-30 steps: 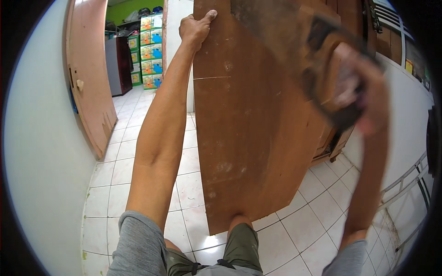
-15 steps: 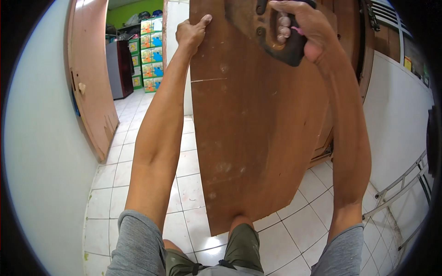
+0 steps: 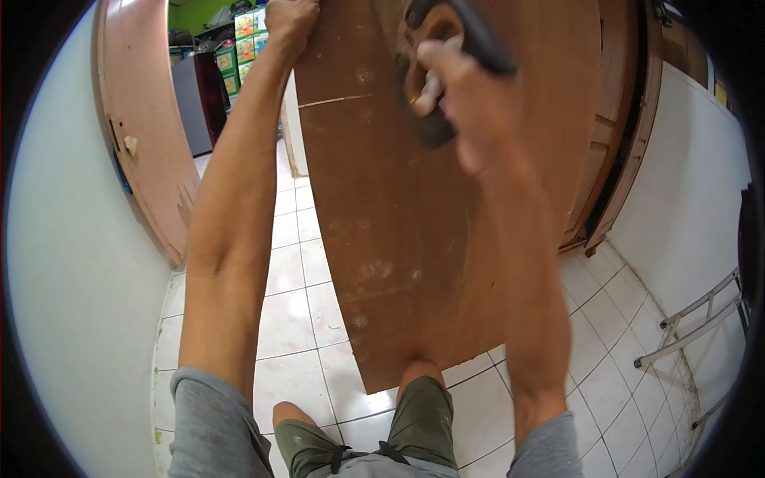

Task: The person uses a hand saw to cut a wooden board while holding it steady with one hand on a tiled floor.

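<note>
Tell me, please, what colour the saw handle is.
The saw handle in the right hand is black, seen in the head view.

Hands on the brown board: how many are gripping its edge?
1. The left hand grips the brown board at its upper left edge. The right hand holds a black saw handle instead.

Floor (image 3: 295, 319): white square tiles, darker grout lines. Resting directly on it: metal rack (image 3: 701, 319) at right, door frame (image 3: 629, 159) foot, cabinet (image 3: 195, 99) in far room at back.
</note>
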Motion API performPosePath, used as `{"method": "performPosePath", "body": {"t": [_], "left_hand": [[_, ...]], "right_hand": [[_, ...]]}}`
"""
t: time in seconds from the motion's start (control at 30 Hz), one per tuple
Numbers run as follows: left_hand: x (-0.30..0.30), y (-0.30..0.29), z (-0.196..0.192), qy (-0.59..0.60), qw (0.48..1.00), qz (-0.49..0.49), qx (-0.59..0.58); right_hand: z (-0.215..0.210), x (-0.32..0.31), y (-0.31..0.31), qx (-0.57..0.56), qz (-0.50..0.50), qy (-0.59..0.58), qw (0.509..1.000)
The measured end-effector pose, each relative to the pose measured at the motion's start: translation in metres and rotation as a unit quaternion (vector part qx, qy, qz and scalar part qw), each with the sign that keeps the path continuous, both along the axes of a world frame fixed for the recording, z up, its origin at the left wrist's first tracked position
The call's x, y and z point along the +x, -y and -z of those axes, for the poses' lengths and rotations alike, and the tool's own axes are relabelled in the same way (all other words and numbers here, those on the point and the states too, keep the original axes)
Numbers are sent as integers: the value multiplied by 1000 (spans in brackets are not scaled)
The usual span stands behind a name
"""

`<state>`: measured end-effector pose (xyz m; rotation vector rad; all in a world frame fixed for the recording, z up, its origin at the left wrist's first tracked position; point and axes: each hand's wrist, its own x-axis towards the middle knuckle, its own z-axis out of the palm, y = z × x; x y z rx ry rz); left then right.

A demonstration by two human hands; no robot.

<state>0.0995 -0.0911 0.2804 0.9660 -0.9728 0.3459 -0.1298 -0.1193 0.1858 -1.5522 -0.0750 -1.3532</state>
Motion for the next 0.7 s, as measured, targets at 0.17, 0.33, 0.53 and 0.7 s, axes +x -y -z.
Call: {"method": "performPosePath", "body": {"t": [0.17,0.33,0.53,0.7], "left_hand": [[-6,1,0,-49,988,-125,70],[-5,1,5,44,996,-75,-8],[-30,9,-5,10,995,-99,-22],[16,11,-8,23,982,-187,16]], "right_hand": [[71,-10,-24,62,34,16,997],[49,-62,-49,84,64,-36,994],[-92,-88,-60,-69,75,-93,990],[-116,-66,-42,-70,16,-103,992]]}}
